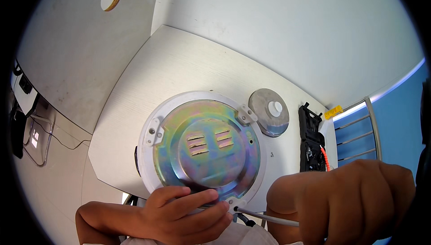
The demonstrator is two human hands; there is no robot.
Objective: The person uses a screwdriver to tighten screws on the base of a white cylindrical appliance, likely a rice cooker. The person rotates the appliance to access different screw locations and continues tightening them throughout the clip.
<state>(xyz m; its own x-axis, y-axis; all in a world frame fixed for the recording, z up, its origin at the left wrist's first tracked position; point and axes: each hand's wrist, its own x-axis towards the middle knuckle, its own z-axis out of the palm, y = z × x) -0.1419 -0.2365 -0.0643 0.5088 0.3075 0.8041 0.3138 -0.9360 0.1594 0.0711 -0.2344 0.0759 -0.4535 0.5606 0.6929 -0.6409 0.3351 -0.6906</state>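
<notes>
A round appliance (211, 155) lies bottom-up on the white table, showing a shiny, rainbow-tinted metal base plate with vent slots inside a white rim. White feet sit around its edge. My right hand (354, 204) is closed in a fist around a screwdriver (269, 219); its handle is hidden in the fist. The metal shaft points left, and its tip meets the foot (234, 203) at the near edge. Across the near side of the base, my left hand (188, 213) rests with its fingers stretched out, touching the plate and rim.
Right of the appliance stands a round metal lid (262, 119) with a white knob. A black tool case (310, 132) with an orange-red item (325, 157) lies at the table's right edge. A tiny screw (272, 154) lies near the appliance. Beyond the table is a metal rail (373, 128).
</notes>
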